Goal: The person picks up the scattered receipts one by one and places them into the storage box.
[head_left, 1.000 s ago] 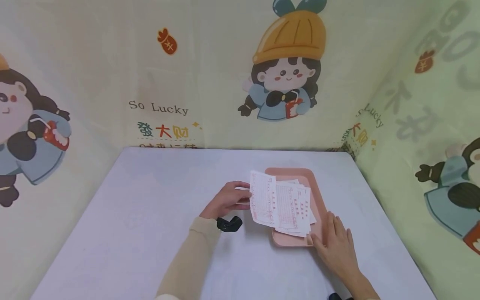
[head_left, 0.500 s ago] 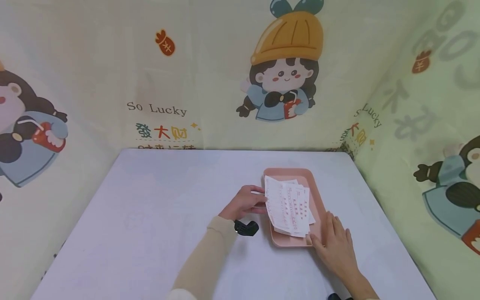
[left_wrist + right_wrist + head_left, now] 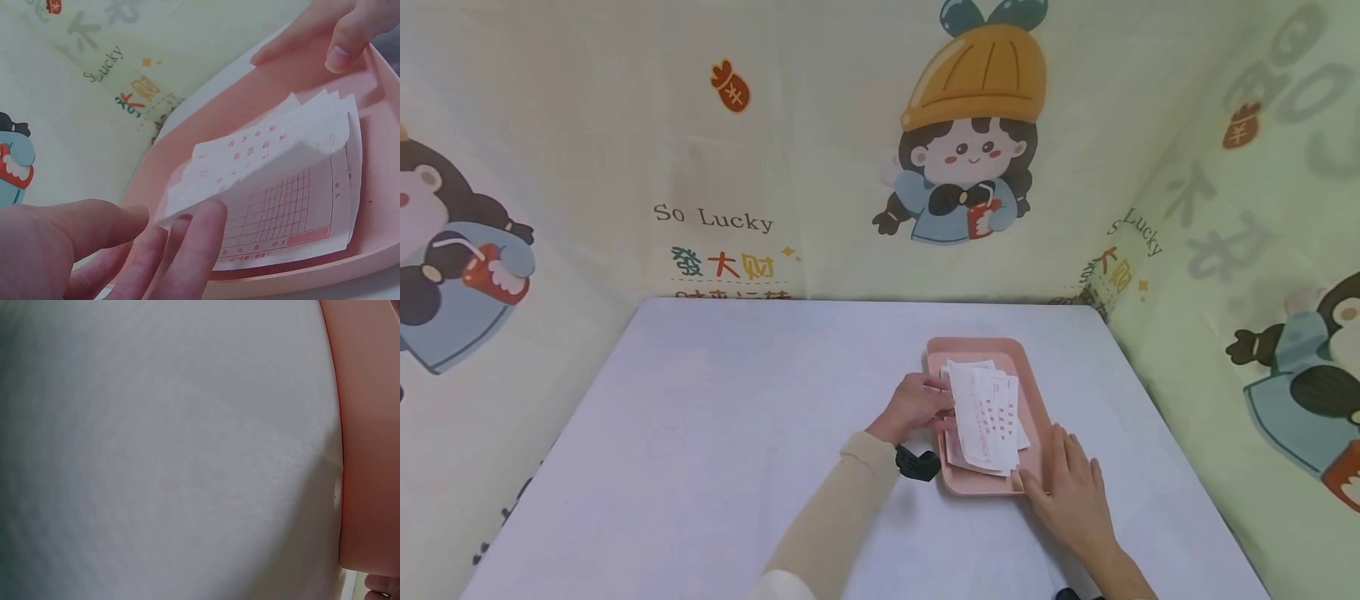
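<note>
A pink tray (image 3: pixel 936 346) stands on the white table with a pile of white printed slips (image 3: pixel 1009 392) in it. My left hand (image 3: pixel 913 410) reaches over the tray's left rim and holds the edge of the top slip (image 3: pixel 973 429) between thumb and fingers. That slip (image 3: pixel 250 162) is lifted and bent over in the left wrist view, and a red-lined grid shows on the slip beneath. My right hand (image 3: pixel 1075 496) rests with extended fingers on the tray's near right edge. Only the tray's outer wall (image 3: pixel 372 456) and a few fingertips show in the right wrist view.
A white table (image 3: pixel 737 433) extends to the left of the tray. Behind and beside it hang cloth walls (image 3: pixel 835 150) with cartoon figures and lettering. A black wrist device (image 3: pixel 917 463) sits on my left wrist, close to the tray's left rim.
My left hand has moved right with the slip's edge, from beside the tray to over its left rim. The slip now lies more over the pile. My right hand stays put.
</note>
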{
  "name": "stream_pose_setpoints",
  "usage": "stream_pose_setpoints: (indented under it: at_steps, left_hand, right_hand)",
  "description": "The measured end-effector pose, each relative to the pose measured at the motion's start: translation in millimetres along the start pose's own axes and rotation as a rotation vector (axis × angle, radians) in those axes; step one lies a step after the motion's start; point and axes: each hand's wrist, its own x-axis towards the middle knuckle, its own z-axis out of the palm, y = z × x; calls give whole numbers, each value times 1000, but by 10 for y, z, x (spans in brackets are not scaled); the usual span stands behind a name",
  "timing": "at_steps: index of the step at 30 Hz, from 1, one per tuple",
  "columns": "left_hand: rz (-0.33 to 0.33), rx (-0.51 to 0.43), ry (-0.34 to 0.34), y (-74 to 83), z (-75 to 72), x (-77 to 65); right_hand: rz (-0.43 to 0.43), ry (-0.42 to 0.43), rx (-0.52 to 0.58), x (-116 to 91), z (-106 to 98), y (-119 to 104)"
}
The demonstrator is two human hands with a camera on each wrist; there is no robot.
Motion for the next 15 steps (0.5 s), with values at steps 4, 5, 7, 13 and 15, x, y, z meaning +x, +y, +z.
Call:
stream_pose_setpoints:
  at_steps: [4, 5, 7, 13, 15]
  left_hand:
    - [-15, 7, 12, 16, -13, -24]
    - [-16, 15, 14, 21, -24, -33]
    - [-18, 29, 13, 32, -52, -47]
    - [-25, 56, -19, 67, -122, -97]
    - [-28, 78, -30, 70, -150, -112]
  right_hand:
    - [-2, 1, -2, -2, -10, -21]
    - [-3, 3, -3, -1, -13, -25]
    - [-5, 5, -8, 0, -16, -23]
    - [4, 1, -7, -6, -16, -23]
    - [7, -2, -2, -9, -7, -21]
